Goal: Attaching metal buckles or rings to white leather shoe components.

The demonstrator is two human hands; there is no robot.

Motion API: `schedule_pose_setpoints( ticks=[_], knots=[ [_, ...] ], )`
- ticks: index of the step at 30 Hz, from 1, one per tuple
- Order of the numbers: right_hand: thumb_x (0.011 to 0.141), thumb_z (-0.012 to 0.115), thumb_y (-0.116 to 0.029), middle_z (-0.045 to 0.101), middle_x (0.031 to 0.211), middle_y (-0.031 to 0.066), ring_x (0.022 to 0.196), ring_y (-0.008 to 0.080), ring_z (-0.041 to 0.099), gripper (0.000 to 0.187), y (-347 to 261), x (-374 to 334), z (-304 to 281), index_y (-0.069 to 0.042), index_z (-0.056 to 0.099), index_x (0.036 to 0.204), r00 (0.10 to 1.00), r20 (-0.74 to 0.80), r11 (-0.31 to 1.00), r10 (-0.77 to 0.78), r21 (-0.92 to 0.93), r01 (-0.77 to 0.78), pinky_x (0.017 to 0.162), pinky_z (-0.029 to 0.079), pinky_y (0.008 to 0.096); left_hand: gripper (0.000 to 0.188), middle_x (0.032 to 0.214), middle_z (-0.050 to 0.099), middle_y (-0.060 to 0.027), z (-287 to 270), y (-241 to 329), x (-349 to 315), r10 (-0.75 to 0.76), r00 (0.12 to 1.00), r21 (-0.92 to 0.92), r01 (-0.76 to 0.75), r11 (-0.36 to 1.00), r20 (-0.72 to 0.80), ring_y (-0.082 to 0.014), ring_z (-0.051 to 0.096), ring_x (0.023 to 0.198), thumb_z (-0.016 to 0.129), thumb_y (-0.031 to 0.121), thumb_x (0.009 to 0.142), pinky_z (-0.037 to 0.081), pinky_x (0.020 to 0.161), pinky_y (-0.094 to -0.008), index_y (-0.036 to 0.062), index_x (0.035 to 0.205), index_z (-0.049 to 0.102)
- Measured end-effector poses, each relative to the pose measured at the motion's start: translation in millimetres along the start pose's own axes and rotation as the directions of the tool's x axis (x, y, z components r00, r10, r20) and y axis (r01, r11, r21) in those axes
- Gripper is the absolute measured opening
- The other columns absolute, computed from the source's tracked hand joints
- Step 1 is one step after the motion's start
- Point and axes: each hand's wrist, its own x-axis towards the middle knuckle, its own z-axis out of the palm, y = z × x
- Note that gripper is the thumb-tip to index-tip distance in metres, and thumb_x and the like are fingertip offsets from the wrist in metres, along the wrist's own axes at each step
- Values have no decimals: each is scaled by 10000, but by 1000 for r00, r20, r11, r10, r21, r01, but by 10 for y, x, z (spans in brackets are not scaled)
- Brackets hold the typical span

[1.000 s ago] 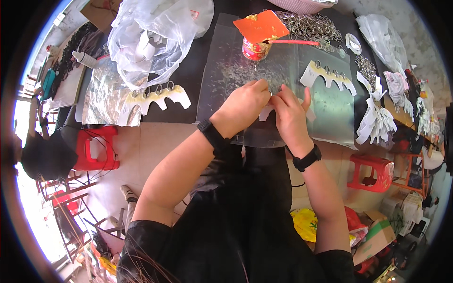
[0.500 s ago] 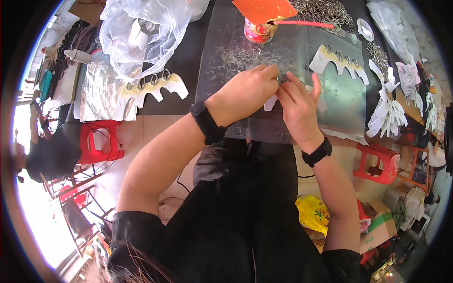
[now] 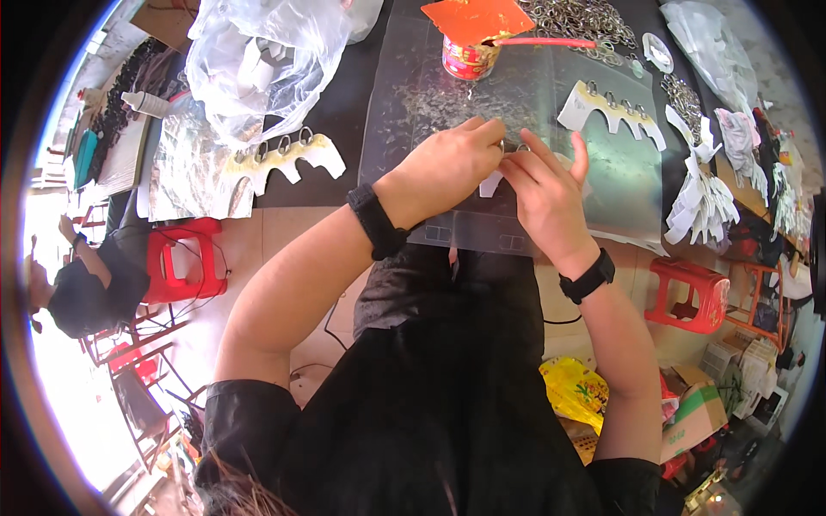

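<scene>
The left hand (image 3: 454,161) was curled closed, its fingertips drawn together near a small ring (image 3: 521,147), though whatever they pinched was hidden behind the knuckles. The right hand (image 3: 551,193) was bent over a white strip (image 3: 490,185) and seemed to grip it, the outermost finger raised, perhaps to stay out of the way. The strip lay mostly covered between the hands, low over the clear sheet (image 3: 379,159), with bits of white showing beside the fingers; meeting fingertips probably steadied so small a job. The sheet likely kept smears off the table (image 3: 331,112). Just beyond the hands stood the tin (image 3: 469,62), an orange card (image 3: 475,21) across its top and a red stick (image 3: 551,41) jutting rightward, presumably for an easy reach. Behind it the ring pile (image 3: 589,24) sat loosely heaped. The right strip (image 3: 607,110) and the left strip (image 3: 301,157) lay flat and well apart, yellow-smeared edges turned away from the person and rings upright along them, perhaps so that nothing brushed the smears. The latter partly overlapped a foil sheet (image 3: 172,185).
</scene>
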Motion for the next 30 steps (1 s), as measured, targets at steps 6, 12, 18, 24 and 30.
schedule_pose_setpoints(
  ticks=[6,12,18,24,30],
  knots=[
    [761,573,-37,596,903,-34,1114,188,536,182,57,-10,-74,-133,665,886,998,55,998,-14,56,11,1072,141,534,98,973,539,-57,-6,43,6,52,998,137,-48,989,-28,-223,532,922,567,37,700,487,742,-328,16,795,559],
    [791,571,-67,604,904,-41,1108,187,537,148,95,-10,-81,-146,667,873,997,72,995,-9,102,2,1070,151,526,95,968,546,7,-51,99,10,68,998,318,-65,946,4,-168,484,974,577,111,704,406,781,-294,70,789,586],
    [793,574,-75,593,877,-32,1098,187,540,119,101,-4,-47,-142,652,852,998,67,994,-7,108,0,1069,155,526,130,983,550,14,-118,139,-9,53,995,349,-80,934,86,-163,482,986,570,113,716,388,803,-304,73,835,604],
    [780,580,-60,585,886,-25,1088,187,542,114,90,-6,-50,-132,639,847,998,69,989,7,148,-17,1069,158,524,199,1021,557,6,-199,147,-98,29,990,290,-67,955,135,-162,476,1040,578,99,725,379,828,-317,53,915,616],
    [755,599,-40,574,894,-23,1095,189,537,129,105,8,-54,-125,627,848,995,99,988,-6,157,-9,1070,157,522,253,1075,563,6,-262,156,-181,-38,981,256,-12,967,191,-181,476,1063,610,140,774,373,858,-358,56,1012,612]
  ],
)
